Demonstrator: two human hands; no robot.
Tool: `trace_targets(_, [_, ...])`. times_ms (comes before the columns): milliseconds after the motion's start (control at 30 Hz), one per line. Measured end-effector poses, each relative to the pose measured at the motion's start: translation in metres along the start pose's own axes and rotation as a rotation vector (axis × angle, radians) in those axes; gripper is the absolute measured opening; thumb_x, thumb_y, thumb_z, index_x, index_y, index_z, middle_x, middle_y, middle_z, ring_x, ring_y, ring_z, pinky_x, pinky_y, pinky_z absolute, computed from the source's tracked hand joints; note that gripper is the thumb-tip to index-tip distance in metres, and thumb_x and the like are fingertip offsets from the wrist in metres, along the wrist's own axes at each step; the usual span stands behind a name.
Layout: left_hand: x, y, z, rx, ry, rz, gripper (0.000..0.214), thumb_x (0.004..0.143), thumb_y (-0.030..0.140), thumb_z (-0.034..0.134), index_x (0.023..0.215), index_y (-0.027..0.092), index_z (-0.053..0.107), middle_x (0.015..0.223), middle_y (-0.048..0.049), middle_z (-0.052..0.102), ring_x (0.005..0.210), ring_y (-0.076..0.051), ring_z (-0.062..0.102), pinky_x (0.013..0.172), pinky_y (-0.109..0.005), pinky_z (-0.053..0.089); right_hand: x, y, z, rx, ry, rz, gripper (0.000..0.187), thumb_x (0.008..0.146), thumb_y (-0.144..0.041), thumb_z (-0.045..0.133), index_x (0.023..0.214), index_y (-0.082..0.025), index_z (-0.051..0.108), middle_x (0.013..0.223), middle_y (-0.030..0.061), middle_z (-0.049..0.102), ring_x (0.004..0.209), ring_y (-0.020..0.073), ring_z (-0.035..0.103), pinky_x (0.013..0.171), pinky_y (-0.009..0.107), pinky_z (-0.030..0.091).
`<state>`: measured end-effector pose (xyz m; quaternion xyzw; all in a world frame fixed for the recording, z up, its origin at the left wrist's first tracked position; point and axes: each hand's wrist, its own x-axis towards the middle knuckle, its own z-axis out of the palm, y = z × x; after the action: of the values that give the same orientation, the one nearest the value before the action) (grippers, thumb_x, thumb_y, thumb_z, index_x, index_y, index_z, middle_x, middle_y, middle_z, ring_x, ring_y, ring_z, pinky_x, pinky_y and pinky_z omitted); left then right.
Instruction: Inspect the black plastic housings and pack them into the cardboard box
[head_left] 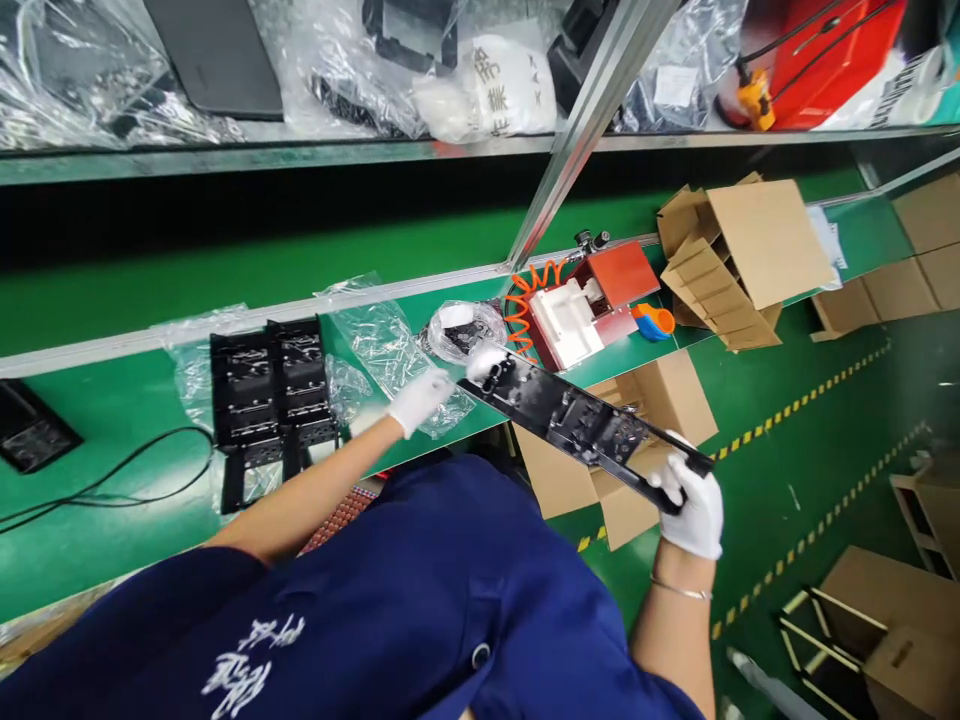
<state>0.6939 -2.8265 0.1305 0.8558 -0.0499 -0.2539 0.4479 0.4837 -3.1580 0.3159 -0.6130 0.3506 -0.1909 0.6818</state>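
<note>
A long black frame-like part (570, 415), with cut-outs and small fittings, is held at a slant over the bench's front edge. My right hand (694, 505), in a white glove, is closed around its lower right end. My left hand (421, 402), also gloved, is beside its upper left end with the fingers drawn together. What those fingers hold, if anything, I cannot make out. Clear plastic film (382, 345) lies behind and under my left hand. Past the part's upper end sits a plastic-wrapped roll (465, 330). Similar black parts (274, 400) lie side by side at left.
A red machine with a white front (570, 322) and a coiled orange hose (519, 310) stands on the bench. An open carton (675, 395) is below the part. Folded cardboard (769, 245) lies farther right. A metal post (585, 130) rises to the loaded shelf (337, 150).
</note>
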Motion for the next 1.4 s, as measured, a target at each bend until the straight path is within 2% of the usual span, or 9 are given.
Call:
trace_targets(100, [-0.015,-0.025,0.050,0.261,-0.163,-0.072,0.055,0.074,0.039,0.080,0.122,0.014,0.066,0.131,-0.0219,0.065,0.117,-0.037,0.065,0.102,-0.048,0.050,-0.015,0.011,-0.034,-0.039,0.072,0.039,0.034,0.070,-0.029,0.083,0.099,-0.016,0.072,0.048,-0.0134,0.034,0.042,0.0052,0.025,0.049,0.024,0.045])
trace_targets(200, [-0.015,-0.038,0.068,0.453,-0.235,-0.148,0.043,0.084,0.034,0.073,0.118,0.009,0.066,0.129,-0.0284,0.063,0.117,-0.039,0.064,0.101,-0.052,0.048,-0.019,0.027,-0.054,-0.072,0.078,0.067,0.040,0.070,-0.030,0.083,0.106,-0.015,0.072,0.047,-0.0135,0.036,0.042,0.0057,0.029,0.050,0.025,0.047])
trace_targets(400, [0.000,-0.039,0.069,0.624,-0.223,-0.194,0.040,0.104,0.040,0.043,0.128,0.012,0.059,0.118,-0.0170,0.070,0.109,-0.027,0.068,0.098,-0.044,0.050,-0.003,0.073,-0.050,-0.067,-0.019,0.108,0.043,0.074,-0.033,0.077,0.113,-0.017,0.069,0.046,-0.0142,0.037,0.043,0.0070,0.036,0.059,0.026,0.053])
trace_targets(600, [-0.016,-0.038,0.083,0.701,-0.141,-0.187,0.046,0.092,0.040,0.065,0.126,0.009,0.062,0.135,-0.0266,0.061,0.131,-0.041,0.055,0.104,-0.052,0.045,0.009,0.092,-0.058,-0.053,-0.035,0.085,0.048,0.073,-0.030,0.070,0.119,-0.016,0.066,0.046,-0.0145,0.040,0.043,0.0082,0.039,0.059,0.028,0.054])
trace_targets(833, [-0.015,-0.032,0.092,0.550,-0.081,-0.227,0.035,0.101,0.045,0.056,0.110,0.014,0.068,0.109,-0.0086,0.072,0.100,-0.021,0.068,0.096,-0.043,0.053,0.017,0.103,-0.088,-0.060,-0.056,0.068,0.051,0.075,-0.034,0.072,0.122,-0.015,0.065,0.049,-0.0142,0.041,0.043,0.0068,0.042,0.058,0.025,0.054])
trace_targets(1033, [-0.025,-0.008,0.114,0.419,0.042,-0.177,0.038,0.107,0.034,0.036,0.106,0.013,0.067,0.086,-0.0048,0.072,0.071,-0.015,0.069,0.068,-0.028,0.054,0.004,0.128,-0.073,-0.239,-0.111,0.002,0.046,0.080,-0.040,0.065,0.120,-0.016,0.065,0.094,0.0026,0.070,0.052,0.0077,0.061,0.058,0.027,0.058])
trace_targets(1167, [-0.041,0.003,0.118,0.470,0.091,-0.068,0.035,0.103,0.030,0.037,0.094,0.016,0.068,0.085,-0.0084,0.072,0.083,-0.020,0.072,0.075,-0.029,0.052,-0.001,0.130,-0.070,-0.227,-0.113,0.011,0.046,0.077,-0.041,0.064,0.116,-0.017,0.065,0.121,0.0094,0.068,0.055,0.0085,0.064,0.057,0.027,0.060])
trace_targets(1300, [-0.060,0.004,0.121,0.546,0.076,0.030,0.019,0.095,0.029,0.056,0.085,0.018,0.068,0.098,-0.0114,0.074,0.098,-0.025,0.070,0.088,-0.033,0.049,0.003,0.131,-0.072,-0.168,-0.056,0.103,0.049,0.076,-0.038,0.061,0.120,-0.017,0.064,0.100,0.0023,0.068,0.049,0.0070,0.060,0.059,0.027,0.060])
trace_targets(1400, [-0.068,0.004,0.122,0.572,0.089,0.069,0.020,0.096,0.027,0.053,0.085,0.018,0.068,0.100,-0.0124,0.074,0.098,-0.025,0.070,0.089,-0.033,0.049,0.001,0.134,-0.070,-0.157,-0.051,0.132,0.050,0.074,-0.036,0.060,0.120,-0.017,0.063,0.087,-0.0016,0.065,0.049,0.0080,0.060,0.057,0.025,0.059])
